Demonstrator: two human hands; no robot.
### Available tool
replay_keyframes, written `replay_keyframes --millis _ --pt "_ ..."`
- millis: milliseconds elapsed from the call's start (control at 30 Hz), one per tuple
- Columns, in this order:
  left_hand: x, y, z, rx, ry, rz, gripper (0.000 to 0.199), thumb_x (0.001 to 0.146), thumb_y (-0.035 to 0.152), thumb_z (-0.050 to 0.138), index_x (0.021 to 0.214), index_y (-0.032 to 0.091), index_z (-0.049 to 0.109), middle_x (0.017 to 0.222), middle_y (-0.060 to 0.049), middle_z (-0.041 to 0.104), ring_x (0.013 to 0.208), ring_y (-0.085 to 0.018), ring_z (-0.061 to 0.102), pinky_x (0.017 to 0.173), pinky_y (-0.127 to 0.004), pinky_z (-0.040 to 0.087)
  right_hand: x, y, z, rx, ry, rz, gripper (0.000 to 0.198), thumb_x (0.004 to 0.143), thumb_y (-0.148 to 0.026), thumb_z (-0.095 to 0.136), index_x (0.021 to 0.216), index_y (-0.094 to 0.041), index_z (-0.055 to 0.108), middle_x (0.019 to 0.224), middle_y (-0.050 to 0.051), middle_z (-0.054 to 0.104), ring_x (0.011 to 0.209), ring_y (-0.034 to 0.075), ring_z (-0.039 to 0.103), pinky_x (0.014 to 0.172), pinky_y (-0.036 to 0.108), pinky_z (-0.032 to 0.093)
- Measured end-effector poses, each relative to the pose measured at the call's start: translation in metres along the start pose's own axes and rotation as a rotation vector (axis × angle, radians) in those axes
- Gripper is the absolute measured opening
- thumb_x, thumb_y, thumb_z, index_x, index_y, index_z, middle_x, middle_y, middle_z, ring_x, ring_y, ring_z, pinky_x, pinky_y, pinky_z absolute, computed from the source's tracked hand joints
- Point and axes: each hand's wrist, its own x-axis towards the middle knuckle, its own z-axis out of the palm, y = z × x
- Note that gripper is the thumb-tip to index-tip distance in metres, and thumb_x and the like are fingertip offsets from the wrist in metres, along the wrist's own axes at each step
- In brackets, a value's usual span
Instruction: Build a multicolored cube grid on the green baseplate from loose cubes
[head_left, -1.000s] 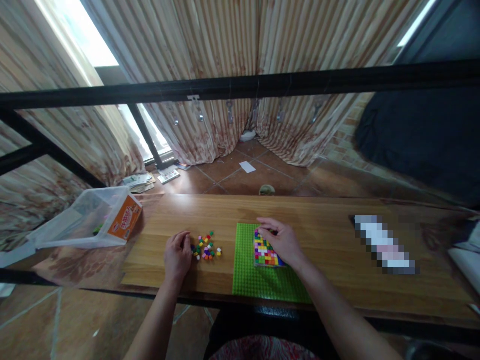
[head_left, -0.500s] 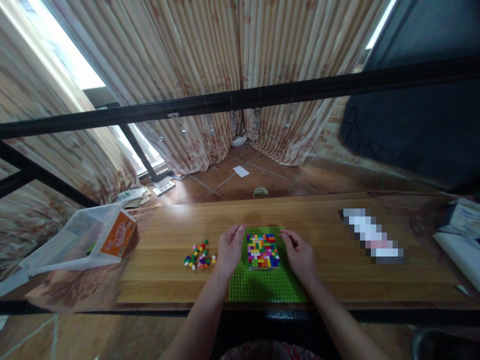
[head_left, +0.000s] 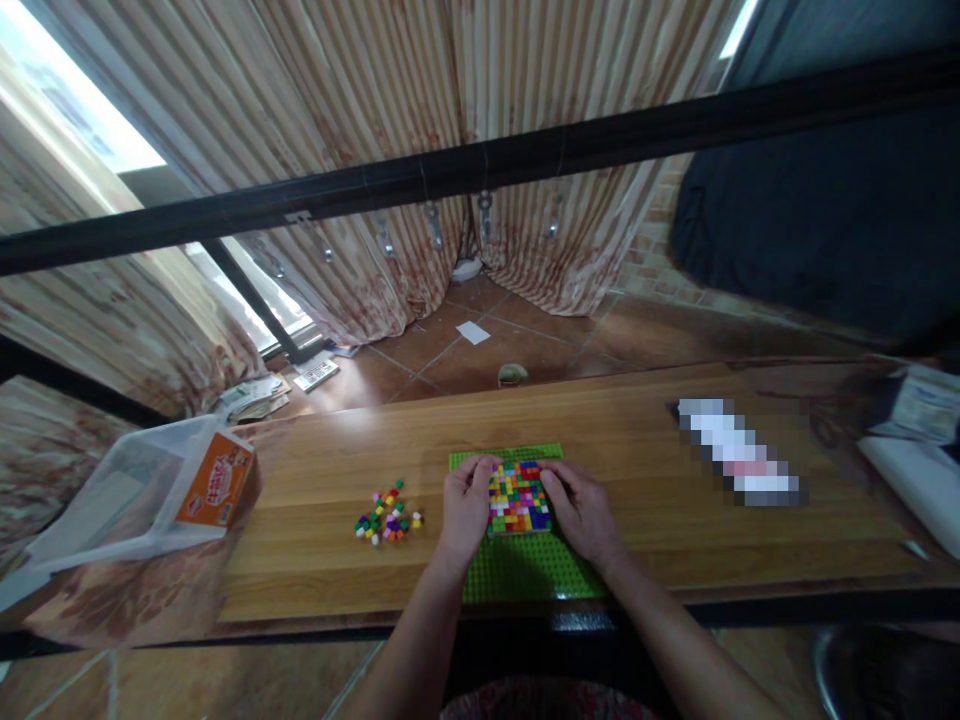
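Note:
A square block of many-coloured toy bricks (head_left: 519,497) sits over the green studded baseplate (head_left: 525,572), in front of me on the wooden board. My left hand (head_left: 466,505) is closed against its left side, thumb and fingers at the upper left corner. On the opposite side, my right hand (head_left: 585,510) has bent fingers and a thumb pressed to the right edge. Both hold the block between them. Whether its underside is joined to the baseplate is hidden. Left of my left hand lies a loose cluster of small bricks (head_left: 391,525).
The wooden board (head_left: 300,540) rests on a patterned tabletop. A clear plastic bin (head_left: 150,510) with an orange label stands tilted at the left. A blurred-out item (head_left: 739,455) lies on the right. A black metal bar (head_left: 420,175) runs across beyond the table, before curtains.
Both hands have closed in from beside the block onto its left and right sides. The whole view has shifted a little, while the loose bricks stay put.

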Motion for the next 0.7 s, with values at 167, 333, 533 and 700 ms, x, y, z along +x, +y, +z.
replay_keyframes --millis 167,333,533,700 --pt "0.0001 -0.0044 0.0008 0.02 0.017 0.027 0.023 0.078 0.034 0.056 0.074 0.016 0.069 0.064 0.001 0.062 0.057 -0.01 0.051 0.055 -0.02 0.041 -0.0006 -0.0006 0.0 -0.034 -0.015 -0.038 0.029 0.089 -0.042 0.051 0.098 -0.02 0.066 0.097 0.009 0.07 0.091 0.022 0.064 0.085 0.038 0.048" --pt "0.0004 -0.0058 0.0007 0.014 0.022 0.043 0.022 0.077 0.033 0.056 0.075 0.016 0.07 0.067 0.0 0.063 0.06 -0.012 0.053 0.057 -0.021 0.042 -0.0001 -0.0004 -0.0001 -0.028 -0.02 -0.015 0.03 0.088 -0.045 0.051 0.098 -0.021 0.067 0.096 0.008 0.07 0.09 0.023 0.064 0.084 0.038 0.048" --pt "0.0025 -0.0013 0.0003 0.009 0.043 0.052 0.019 0.073 0.032 0.06 0.073 0.015 0.07 0.069 -0.001 0.065 0.062 -0.012 0.055 0.058 -0.022 0.043 0.0013 -0.0019 -0.0014 -0.008 -0.034 0.005 0.031 0.088 -0.047 0.049 0.096 -0.023 0.067 0.096 0.008 0.071 0.09 0.024 0.064 0.084 0.039 0.049" --pt "-0.0005 0.0015 0.0025 -0.014 0.114 0.067 0.021 0.074 0.035 0.06 0.073 0.016 0.069 0.069 -0.001 0.065 0.064 -0.013 0.056 0.061 -0.023 0.044 0.0015 0.0004 -0.0005 -0.008 -0.037 0.009 0.032 0.087 -0.048 0.05 0.096 -0.023 0.067 0.095 0.007 0.071 0.088 0.023 0.065 0.083 0.039 0.049"
